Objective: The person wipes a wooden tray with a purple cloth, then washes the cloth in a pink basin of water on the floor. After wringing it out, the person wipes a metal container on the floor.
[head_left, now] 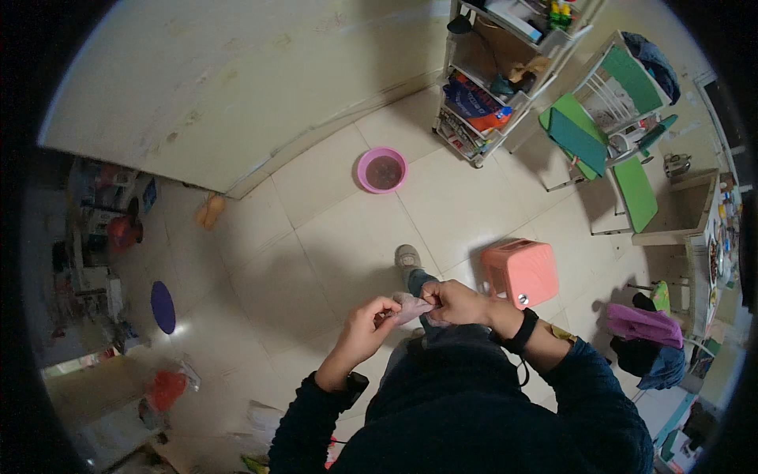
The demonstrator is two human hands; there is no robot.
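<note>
Both hands meet in front of my waist and hold a thin, crumpled, pale pinkish cloth [410, 308]. My left hand [368, 329] pinches its left end between thumb and fingers. Around the other end my right hand [456, 301] is closed, hiding part of the material. Whether it is a rag or a garment I cannot tell. Beyond my shoe, a pink plastic basin [361, 172] with dark, murky liquid stands on the tiled floor. A salmon-pink plastic stool [536, 269] is to the right of my hands, with a small round metallic object [523, 299] on it.
At the top right stands a wheeled shelf rack [503, 139]. Right of it is a green folding chair [583, 133]. A desk [663, 238] and a pile of clothes [645, 326] line the right side. A wall [249, 89] fills the upper left; a purple oval mat [163, 307] lies left.
</note>
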